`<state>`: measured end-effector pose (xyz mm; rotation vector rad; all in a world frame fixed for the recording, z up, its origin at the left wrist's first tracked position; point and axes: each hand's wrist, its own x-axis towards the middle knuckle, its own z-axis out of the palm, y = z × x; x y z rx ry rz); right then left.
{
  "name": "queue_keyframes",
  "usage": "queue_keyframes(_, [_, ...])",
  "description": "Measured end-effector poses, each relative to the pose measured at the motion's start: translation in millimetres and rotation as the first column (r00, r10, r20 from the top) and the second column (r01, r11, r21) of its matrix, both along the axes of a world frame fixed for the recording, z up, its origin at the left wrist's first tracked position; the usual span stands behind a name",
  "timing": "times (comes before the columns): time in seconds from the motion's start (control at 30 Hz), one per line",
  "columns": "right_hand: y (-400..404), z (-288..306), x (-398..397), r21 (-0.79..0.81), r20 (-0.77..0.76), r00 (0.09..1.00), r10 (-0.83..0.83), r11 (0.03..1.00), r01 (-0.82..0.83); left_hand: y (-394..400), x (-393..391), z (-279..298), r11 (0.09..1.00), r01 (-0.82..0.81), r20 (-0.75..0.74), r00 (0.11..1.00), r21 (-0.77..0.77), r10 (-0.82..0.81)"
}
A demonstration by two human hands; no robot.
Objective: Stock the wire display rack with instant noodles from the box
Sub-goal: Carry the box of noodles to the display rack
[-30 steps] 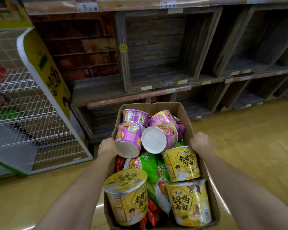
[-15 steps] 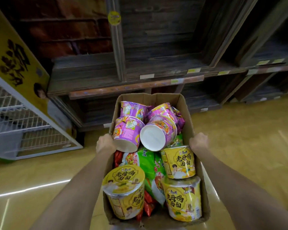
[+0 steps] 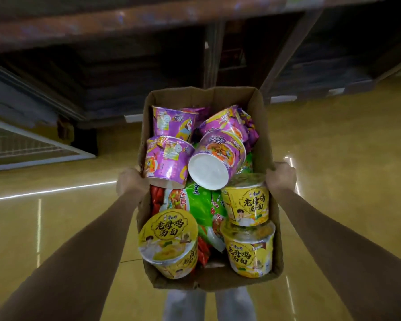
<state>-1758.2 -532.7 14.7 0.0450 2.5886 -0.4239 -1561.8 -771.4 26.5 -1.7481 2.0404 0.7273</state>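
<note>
An open cardboard box [image 3: 267, 144] hangs in front of me above the floor. My left hand [image 3: 130, 183] grips its left wall and my right hand [image 3: 281, 177] grips its right wall. Inside lie purple noodle cups [image 3: 169, 156], three yellow noodle cups [image 3: 169, 242] and green and red noodle packets [image 3: 202, 205]. One purple cup [image 3: 218, 163] lies tipped with its white bottom toward me. A corner of the white wire display rack [image 3: 33, 147] shows low at the left edge.
Dark wooden shelving [image 3: 125, 54] runs across the top, close ahead of the box. Glossy yellow floor [image 3: 345, 181] spreads left and right. My legs [image 3: 208, 304] show under the box.
The view has tilted down and moved closer to the shelving. The wire rack has slid almost out of sight at the left. Both hands keep their grip on the box.
</note>
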Motion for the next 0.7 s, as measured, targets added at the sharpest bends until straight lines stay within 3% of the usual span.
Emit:
queue_keyframes(0.33, [-15,-204,-43,0.023,-0.053,0.984,0.168,0.986,-0.167,-15,-19,-200,0.998,0.029,-0.026,0.999,-0.047,-0.030])
queue_keyframes(0.7, [-47,-298,-53,0.031,-0.042,0.993,0.108,0.994,-0.107,-25,-27,-300,0.998,0.005,0.037,0.999,-0.058,-0.003])
